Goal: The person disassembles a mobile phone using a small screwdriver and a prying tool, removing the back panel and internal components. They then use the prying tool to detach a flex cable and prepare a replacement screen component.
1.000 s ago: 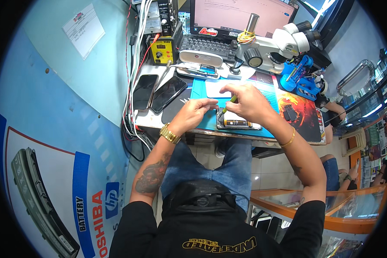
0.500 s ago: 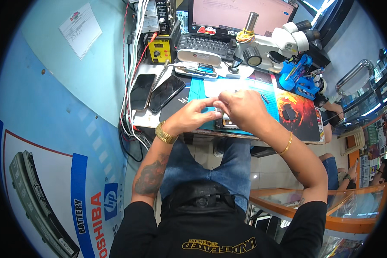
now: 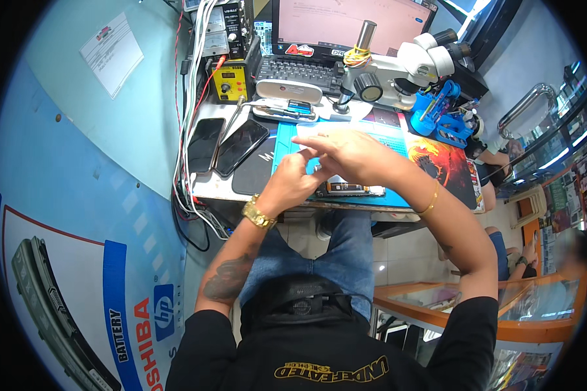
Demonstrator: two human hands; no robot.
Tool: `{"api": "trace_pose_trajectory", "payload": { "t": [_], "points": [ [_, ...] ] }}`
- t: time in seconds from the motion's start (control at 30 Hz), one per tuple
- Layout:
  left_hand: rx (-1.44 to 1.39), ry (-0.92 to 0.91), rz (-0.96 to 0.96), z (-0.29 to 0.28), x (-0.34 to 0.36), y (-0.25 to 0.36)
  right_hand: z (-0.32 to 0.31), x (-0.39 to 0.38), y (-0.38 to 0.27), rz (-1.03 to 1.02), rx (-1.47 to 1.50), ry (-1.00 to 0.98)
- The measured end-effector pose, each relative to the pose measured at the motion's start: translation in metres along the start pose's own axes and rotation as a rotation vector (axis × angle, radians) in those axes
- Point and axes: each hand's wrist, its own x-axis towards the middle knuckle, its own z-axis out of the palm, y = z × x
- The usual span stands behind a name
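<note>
My left hand (image 3: pixel 296 180) and my right hand (image 3: pixel 359 155) meet above the front of the work mat, their fingertips touching. The left fingers are bent in a pinch. One right finger stretches out leftward over the left hand, while its other fingers close toward the left fingertips. Whatever lies between them is hidden or too small to name. Just below the right hand, an opened phone (image 3: pixel 352 188) with its insides showing lies near the table edge, partly covered. A blue mat (image 3: pixel 284 146) spreads under and behind the hands.
Two dark phones (image 3: pixel 206 144) lie at the left, with a soldering tool (image 3: pixel 227 133) by them. Behind are an open white case (image 3: pixel 288 91), a keyboard (image 3: pixel 297 72) and a microscope (image 3: pixel 398 75). A blue tool holder (image 3: pixel 440 117) stands right. Cables (image 3: pixel 188 98) hang left.
The view has shifted, so the bench sits farther left. One right finger now extends leftward over the left hand, and more of the opened phone shows below the hands.
</note>
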Motion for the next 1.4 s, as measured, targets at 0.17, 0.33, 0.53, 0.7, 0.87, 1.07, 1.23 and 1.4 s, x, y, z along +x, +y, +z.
{"api": "trace_pose_trajectory", "payload": {
  "t": [0.17,0.33,0.53,0.7,0.87,1.07,1.23,1.4],
  "points": [
    [0.219,-0.110,0.074,-0.010,0.004,0.003,-0.017,0.002,-0.010,0.199,-0.105,-0.151],
    [0.226,0.114,0.046,-0.003,0.000,0.003,-0.010,-0.001,-0.011,-0.057,-0.017,0.038],
    [0.343,0.070,-0.009,0.000,0.001,0.008,-0.018,0.001,-0.015,0.270,-0.137,-0.143],
    [0.524,-0.106,0.025,-0.012,-0.017,-0.019,-0.011,-0.007,-0.008,0.144,-0.023,-0.017],
    [0.499,-0.052,0.104,-0.005,-0.023,-0.025,-0.004,-0.010,0.008,0.023,0.076,0.062],
    [0.647,0.018,0.150,0.003,-0.024,-0.022,-0.016,-0.010,0.005,0.086,0.100,0.086],
    [0.081,0.130,-0.146,-0.004,-0.018,-0.009,-0.017,-0.016,-0.002,0.212,0.077,0.103],
    [-0.057,-0.109,-0.268,-0.009,-0.016,-0.021,-0.004,-0.016,-0.005,0.163,0.083,0.122]
  ]
}}
